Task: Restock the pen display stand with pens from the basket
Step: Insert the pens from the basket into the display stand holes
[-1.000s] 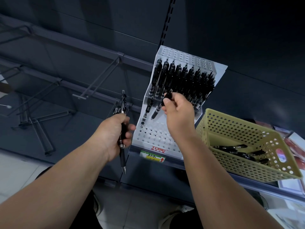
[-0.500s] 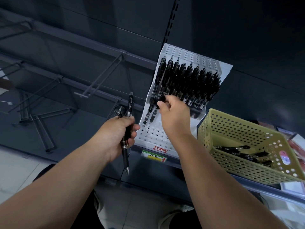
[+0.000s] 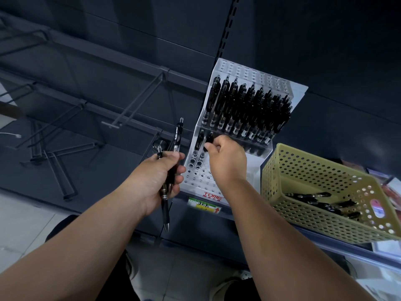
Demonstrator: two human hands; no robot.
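Pinching a pen (image 3: 209, 138) near the stand's (image 3: 254, 166) left edge, our right hand (image 3: 227, 162) curls tight on it; our left hand (image 3: 155, 181) wraps closed around two more pens (image 3: 177, 136).

Metal hooks (image 3: 110, 125) on dark shelving (image 3: 108, 40).

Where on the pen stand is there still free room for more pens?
Free: the empty holes of the stand's lower step, between the pen standing at its left edge and the basket. Crowded: the upper row of pens is full.
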